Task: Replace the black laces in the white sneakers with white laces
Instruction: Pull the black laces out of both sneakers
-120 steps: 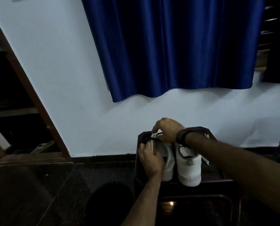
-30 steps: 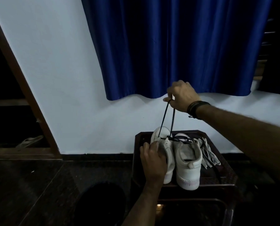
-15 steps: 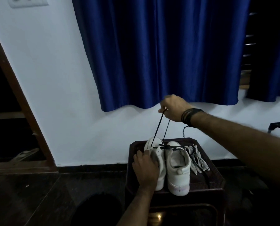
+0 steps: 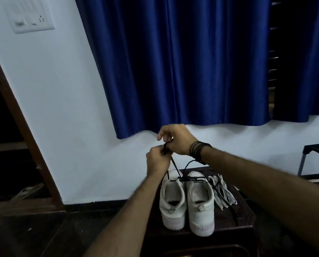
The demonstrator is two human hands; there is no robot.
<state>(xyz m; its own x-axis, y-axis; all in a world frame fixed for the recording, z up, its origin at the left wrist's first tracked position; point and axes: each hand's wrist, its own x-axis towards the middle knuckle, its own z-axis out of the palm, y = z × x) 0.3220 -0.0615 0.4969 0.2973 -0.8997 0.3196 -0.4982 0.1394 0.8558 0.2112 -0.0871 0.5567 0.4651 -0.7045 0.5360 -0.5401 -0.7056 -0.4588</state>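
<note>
Two white sneakers stand side by side on a dark stool (image 4: 236, 222), heels toward me: the left sneaker (image 4: 172, 201) and the right sneaker (image 4: 201, 204). A black lace (image 4: 175, 166) runs up from the left sneaker's front to both hands, held above the shoes. My left hand (image 4: 157, 160) pinches the lace. My right hand (image 4: 176, 139) grips the same lace just above it. More black lace crosses the right sneaker's front. A bundle of white laces (image 4: 222, 192) lies on the stool to the right of the shoes.
A blue curtain (image 4: 182, 62) hangs on the white wall behind the stool. A wooden door frame (image 4: 23, 127) stands at the left, with a sandal (image 4: 28, 191) on the floor by it. A dark table corner (image 4: 316, 151) shows at the right.
My left hand has left the left sneaker and risen to join my right hand on the black lace. The right hand has stayed raised, lace in its grip.
</note>
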